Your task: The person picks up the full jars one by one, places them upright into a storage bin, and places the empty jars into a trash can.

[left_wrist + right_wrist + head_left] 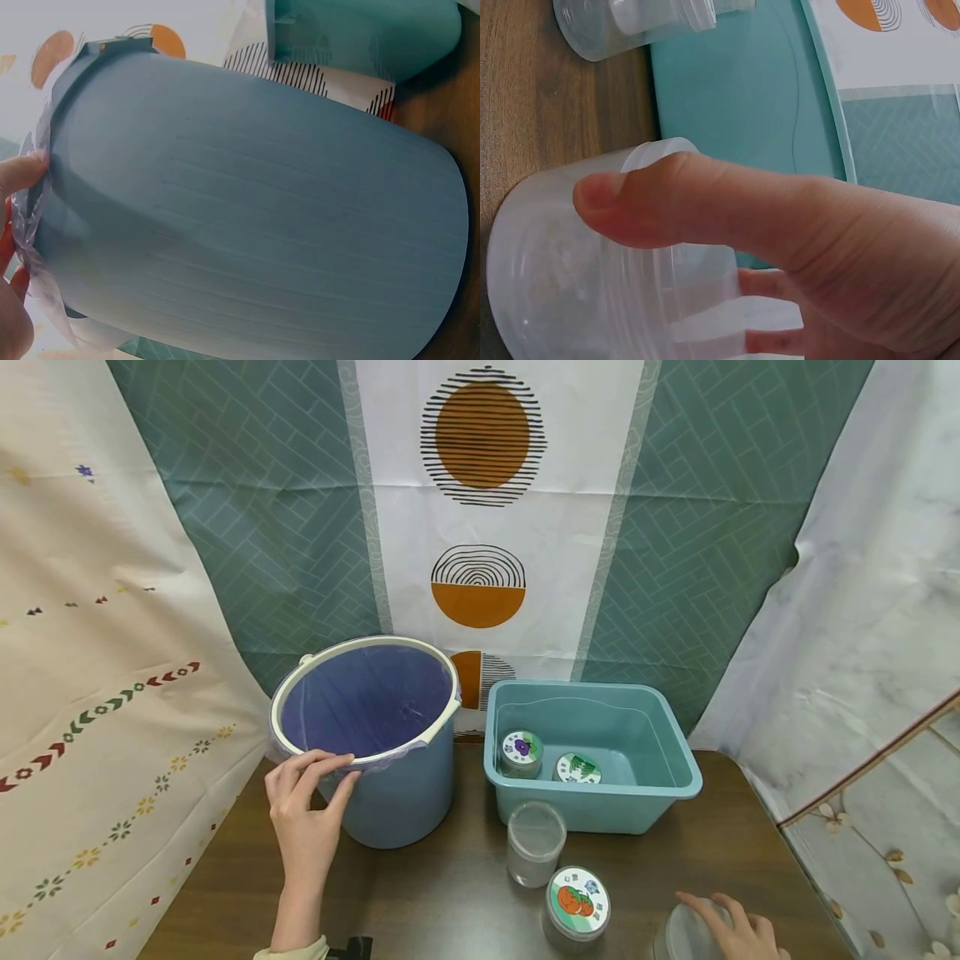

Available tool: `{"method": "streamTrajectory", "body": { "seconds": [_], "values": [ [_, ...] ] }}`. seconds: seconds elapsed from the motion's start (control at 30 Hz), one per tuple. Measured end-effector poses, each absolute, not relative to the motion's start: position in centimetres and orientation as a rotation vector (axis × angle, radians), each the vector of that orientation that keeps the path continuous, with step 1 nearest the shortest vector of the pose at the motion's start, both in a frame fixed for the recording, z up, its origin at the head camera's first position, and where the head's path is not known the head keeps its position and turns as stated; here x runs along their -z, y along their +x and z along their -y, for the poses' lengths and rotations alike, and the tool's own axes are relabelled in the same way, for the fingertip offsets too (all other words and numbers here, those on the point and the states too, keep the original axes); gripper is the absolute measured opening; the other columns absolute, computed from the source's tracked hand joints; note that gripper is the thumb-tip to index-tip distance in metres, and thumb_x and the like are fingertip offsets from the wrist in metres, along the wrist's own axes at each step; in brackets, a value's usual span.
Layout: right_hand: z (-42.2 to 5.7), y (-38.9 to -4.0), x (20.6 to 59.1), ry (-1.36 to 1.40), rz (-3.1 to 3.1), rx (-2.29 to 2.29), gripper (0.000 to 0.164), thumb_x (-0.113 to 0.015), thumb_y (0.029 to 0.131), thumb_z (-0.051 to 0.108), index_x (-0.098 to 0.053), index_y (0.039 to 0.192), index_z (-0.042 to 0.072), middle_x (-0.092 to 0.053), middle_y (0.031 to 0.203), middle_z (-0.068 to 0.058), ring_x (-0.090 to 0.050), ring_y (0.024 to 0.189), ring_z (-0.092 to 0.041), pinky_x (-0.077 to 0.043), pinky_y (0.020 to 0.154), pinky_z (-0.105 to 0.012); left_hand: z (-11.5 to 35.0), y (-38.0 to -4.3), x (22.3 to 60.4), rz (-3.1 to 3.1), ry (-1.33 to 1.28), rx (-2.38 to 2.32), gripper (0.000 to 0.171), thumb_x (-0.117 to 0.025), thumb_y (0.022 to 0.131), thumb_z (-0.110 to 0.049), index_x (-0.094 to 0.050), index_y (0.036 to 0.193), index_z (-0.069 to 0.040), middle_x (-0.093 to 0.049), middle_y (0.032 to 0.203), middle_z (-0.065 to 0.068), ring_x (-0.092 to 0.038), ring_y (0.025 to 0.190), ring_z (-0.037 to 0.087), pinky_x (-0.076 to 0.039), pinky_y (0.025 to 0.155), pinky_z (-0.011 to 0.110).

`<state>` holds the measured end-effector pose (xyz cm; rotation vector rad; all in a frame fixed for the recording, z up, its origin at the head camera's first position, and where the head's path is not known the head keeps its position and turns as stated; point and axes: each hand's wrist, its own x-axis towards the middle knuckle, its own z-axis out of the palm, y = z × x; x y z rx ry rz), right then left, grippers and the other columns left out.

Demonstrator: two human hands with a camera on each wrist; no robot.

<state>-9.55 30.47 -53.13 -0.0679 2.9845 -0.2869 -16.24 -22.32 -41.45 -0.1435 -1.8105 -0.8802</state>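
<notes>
A blue trash bin (pixel 408 797) with a pale rim and a thin translucent liner bag (pixel 46 289) stands at the left. My left hand (pixel 309 814) pinches the near edge of its rim, thumb and fingers on the bag. At the lower right, my right hand (pixel 738 933) grips a clear plastic jar (pixel 555 255) round its lid end; the jar stands on the table. To its left stand a jar with a tomato-pictured lid (pixel 577 903) and a clear jar with a plain lid (pixel 536 847).
Behind the jars is a teal plastic basin (pixel 592 797). Inside it sit a jar with a purple-flower label (pixel 521 753) and one with a green-leaf label (pixel 577 769). Patterned cloths (pixel 300 510) hang behind and at both sides of the brown table (pixel 442 902).
</notes>
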Motion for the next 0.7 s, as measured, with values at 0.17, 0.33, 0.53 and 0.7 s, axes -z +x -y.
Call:
{"method": "streamTrajectory", "body": {
  "seconds": [0.17,0.33,0.53,0.7],
  "values": [
    [-30.5,-10.1,51.7,-0.114,-2.91,0.273,0.081,-0.063,0.077,0.075,-0.045,0.143,0.03,-0.05,0.134,-0.024,-0.057,0.094,-0.048,-0.048,0.064,-0.053,22.4,-16.3,41.5,1.807,-0.145,0.875,0.034,-0.086,0.061,0.01,-0.078,0.09,-0.006,-0.066,0.097,0.016,-0.048,0.1,0.027,-0.026,0.095,0.019],
    [-30.2,-10.4,49.9,-0.161,-2.91,0.245,0.089,-0.066,0.072,0.077,-0.041,0.144,0.032,-0.048,0.136,-0.025,-0.056,0.095,-0.05,-0.047,0.06,-0.052,22.3,-16.2,41.5,1.804,-0.141,0.874,0.035,-0.086,0.06,0.011,-0.078,0.089,-0.006,-0.066,0.097,0.017,-0.048,0.1,0.023,-0.026,0.096,0.019],
    [-29.9,-10.8,47.5,-0.197,-2.908,0.265,0.109,-0.072,0.058,0.082,-0.036,0.148,0.032,-0.041,0.141,-0.026,-0.05,0.1,-0.053,-0.045,0.054,-0.049,22.3,-16.2,41.5,1.803,-0.137,0.875,0.035,-0.086,0.06,0.011,-0.078,0.089,-0.006,-0.066,0.097,0.017,-0.047,0.101,0.02,-0.026,0.096,0.019],
    [-29.4,-10.9,45.4,-0.271,-2.942,0.325,0.117,-0.079,0.048,0.081,-0.038,0.146,0.032,-0.041,0.14,-0.024,-0.049,0.097,-0.048,-0.046,0.055,-0.047,22.3,-16.3,41.5,1.8,-0.143,0.88,0.036,-0.086,0.06,0.011,-0.078,0.089,-0.007,-0.067,0.097,0.016,-0.046,0.103,0.016,-0.026,0.095,0.019]
  ]
}}
